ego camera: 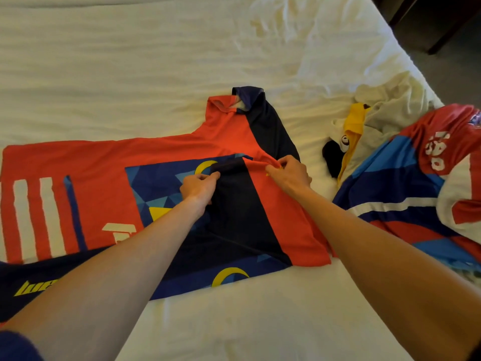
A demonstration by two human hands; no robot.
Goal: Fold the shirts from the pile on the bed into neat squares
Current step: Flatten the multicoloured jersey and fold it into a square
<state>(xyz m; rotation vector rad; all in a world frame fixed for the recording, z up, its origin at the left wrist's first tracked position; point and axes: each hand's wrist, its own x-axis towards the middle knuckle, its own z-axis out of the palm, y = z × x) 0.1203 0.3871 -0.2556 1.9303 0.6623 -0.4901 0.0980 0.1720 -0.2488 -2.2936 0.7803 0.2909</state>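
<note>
Sleeve fold in progress: the left hand (199, 187) and right hand (287, 174) each pinch the hem of the folded-in sleeve (242, 204). Advice: draw it taut and square before releasing. The red-and-navy jersey (104, 178) lies flat on the white bed (130, 61), printed with stripes and triangles.

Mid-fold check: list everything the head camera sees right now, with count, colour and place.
shirt: one, red and navy with blue, yellow and white prints, spread flat at centre, a sleeve folded over its middle
pile: several crumpled shirts, white, yellow, red and blue, at right
bed: one, white wrinkled sheet, under everything
furniture: one dark piece, top right beyond the bed
left hand: one, pinches the folded sleeve's navy edge
right hand: one, pinches the sleeve's red edge
</note>
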